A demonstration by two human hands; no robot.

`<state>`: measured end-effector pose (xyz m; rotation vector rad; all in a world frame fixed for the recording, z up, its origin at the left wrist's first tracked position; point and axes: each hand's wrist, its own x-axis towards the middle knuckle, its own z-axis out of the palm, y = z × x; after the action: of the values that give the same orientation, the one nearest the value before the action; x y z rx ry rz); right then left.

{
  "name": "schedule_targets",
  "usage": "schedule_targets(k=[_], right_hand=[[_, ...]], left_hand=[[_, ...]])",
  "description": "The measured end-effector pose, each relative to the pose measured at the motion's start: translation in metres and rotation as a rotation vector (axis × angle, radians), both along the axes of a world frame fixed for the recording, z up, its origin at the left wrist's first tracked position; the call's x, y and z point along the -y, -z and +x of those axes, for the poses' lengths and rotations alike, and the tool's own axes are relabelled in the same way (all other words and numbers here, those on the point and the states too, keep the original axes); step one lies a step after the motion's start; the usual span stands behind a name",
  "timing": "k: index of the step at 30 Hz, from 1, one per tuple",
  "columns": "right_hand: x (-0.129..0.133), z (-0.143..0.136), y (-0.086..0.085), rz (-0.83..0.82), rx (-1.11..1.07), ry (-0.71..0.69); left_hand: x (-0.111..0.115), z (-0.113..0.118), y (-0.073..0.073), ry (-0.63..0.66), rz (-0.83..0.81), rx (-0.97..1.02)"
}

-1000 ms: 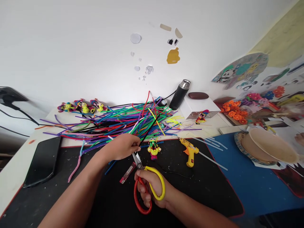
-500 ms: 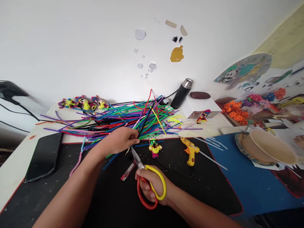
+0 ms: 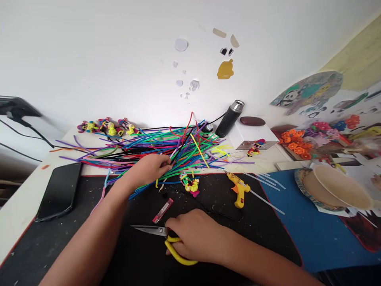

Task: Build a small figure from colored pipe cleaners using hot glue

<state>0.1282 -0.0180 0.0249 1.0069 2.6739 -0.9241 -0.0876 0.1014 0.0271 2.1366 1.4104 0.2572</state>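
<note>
The right hand (image 3: 198,236) grips steel-bladed scissors (image 3: 160,231), fingers wrapped about the smooth yellow handle. The blades lie together, tapering to a point toward the table's left edge, over the near middle of a matte black mat (image 3: 268,226) with a red-stitched border. The left hand (image 3: 153,169) is at the near side of a heap of fuzzy chenille stems (image 3: 184,149), its fingertips drawn together; whether they pinch a stem cannot be told. The heap spreads along the table's (image 3: 26,198) back edge. A chenille figurine (image 3: 189,185) lies on the mat near its back border; a narrow red packet (image 3: 163,210) lies between figurine and scissors. A yellow plastic glue gun (image 3: 239,190) lies farther right, well apart from both hands, with mat surface between it and the right forearm.
</note>
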Motion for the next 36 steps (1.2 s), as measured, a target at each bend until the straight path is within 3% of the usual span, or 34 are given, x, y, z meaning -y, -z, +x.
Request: schedule_targets(k=[2, 6, 13, 20, 31, 36], right_hand=[[-0.002, -0.004, -0.005, 0.077, 0.043, -0.071], [-0.004, -0.003, -0.013, 0.064, 0.054, -0.099], [-0.007, -0.003, -0.011, 0.082, -0.009, -0.047], [0.002, 0.0, 0.006, 0.113, -0.108, -0.059], [0.0, 0.014, 0.027, 0.07, -0.397, 0.143], [-0.005, 0.016, 0.027, -0.002, -0.571, 0.327]], left_hand=[[-0.001, 0.0, 0.004, -0.024, 0.035, -0.005], [0.0, -0.005, -0.002, -0.084, 0.113, -0.051], [0.015, 0.009, -0.013, 0.159, -0.097, -0.306], [0.026, 0.03, -0.007, 0.215, -0.14, -0.451], [0.029, 0.035, -0.009, 0.246, -0.135, -0.531], [0.027, 0.029, -0.005, 0.229, -0.156, -0.518]])
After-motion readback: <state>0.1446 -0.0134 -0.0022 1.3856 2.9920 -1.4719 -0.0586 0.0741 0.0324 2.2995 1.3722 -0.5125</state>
